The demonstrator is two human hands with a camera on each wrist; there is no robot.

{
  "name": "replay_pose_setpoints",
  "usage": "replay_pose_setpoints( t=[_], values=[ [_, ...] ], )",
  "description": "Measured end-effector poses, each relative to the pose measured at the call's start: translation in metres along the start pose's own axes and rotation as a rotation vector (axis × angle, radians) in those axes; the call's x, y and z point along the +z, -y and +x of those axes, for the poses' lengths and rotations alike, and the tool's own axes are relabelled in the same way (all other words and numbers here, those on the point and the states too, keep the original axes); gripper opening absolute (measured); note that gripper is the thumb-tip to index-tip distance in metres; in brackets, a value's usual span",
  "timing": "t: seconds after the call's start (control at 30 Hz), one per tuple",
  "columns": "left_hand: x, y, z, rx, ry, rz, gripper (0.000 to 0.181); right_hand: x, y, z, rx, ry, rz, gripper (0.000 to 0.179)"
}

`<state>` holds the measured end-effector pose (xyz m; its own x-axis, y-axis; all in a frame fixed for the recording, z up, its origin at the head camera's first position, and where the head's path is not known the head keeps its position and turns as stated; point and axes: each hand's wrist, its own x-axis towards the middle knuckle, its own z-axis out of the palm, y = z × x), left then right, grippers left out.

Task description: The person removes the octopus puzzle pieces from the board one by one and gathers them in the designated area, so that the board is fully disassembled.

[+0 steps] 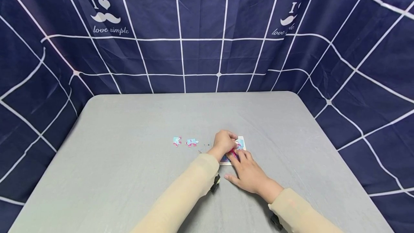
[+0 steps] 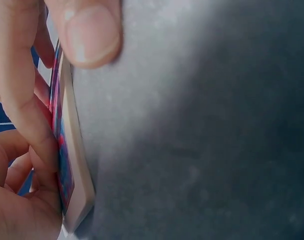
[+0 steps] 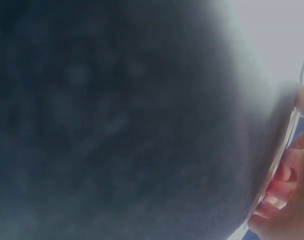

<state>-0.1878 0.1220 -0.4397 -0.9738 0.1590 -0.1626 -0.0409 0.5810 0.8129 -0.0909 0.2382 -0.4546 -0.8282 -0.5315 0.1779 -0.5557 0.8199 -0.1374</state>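
Note:
A white-edged jigsaw board with a pink and blue picture lies under both hands, which hide much of it. Bent fingers of my left hand come down on the picture from the left; whether they pinch a puzzle piece, I cannot tell. My right hand spreads over the board's near right part, index finger extended across the picture, thumb off the near edge. In the left wrist view, the right index fingertip reaches close to the curled left hand beside the board's pale edge. The right wrist view shows fingers along the board.
Left of the board lie two loose puzzle pieces, one jigsaw piece nearer and another puzzle piece farther out. Small dark specks sit between them and the board. The grey tabletop meets a navy checked curtain at the back.

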Motion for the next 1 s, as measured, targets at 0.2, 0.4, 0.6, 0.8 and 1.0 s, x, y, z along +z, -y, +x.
replay_pose_setpoints(
  t=[0.2,0.4,0.6,0.8,1.0],
  values=[
    [0.0016,0.0004,0.0008,0.015,-0.007,0.026,0.020,-0.0002,0.0002,0.0002,-0.001,0.006,-0.012,0.070],
    [0.0023,0.0020,0.0014,0.028,-0.008,0.021,0.018,-0.0011,0.0013,0.0006,-0.002,0.013,-0.015,0.069],
    [0.0016,0.0034,-0.0002,0.057,-0.013,-0.013,0.020,-0.0017,0.0011,0.0001,-0.005,0.009,-0.013,0.070],
    [0.0002,0.0047,-0.0016,0.095,-0.013,-0.025,0.021,-0.0026,0.0013,-0.0001,0.000,0.022,-0.012,0.069],
    [-0.0001,0.0075,0.0000,0.097,0.013,-0.084,0.018,-0.0021,0.0017,0.0000,0.019,0.043,-0.008,0.070]
  ],
)
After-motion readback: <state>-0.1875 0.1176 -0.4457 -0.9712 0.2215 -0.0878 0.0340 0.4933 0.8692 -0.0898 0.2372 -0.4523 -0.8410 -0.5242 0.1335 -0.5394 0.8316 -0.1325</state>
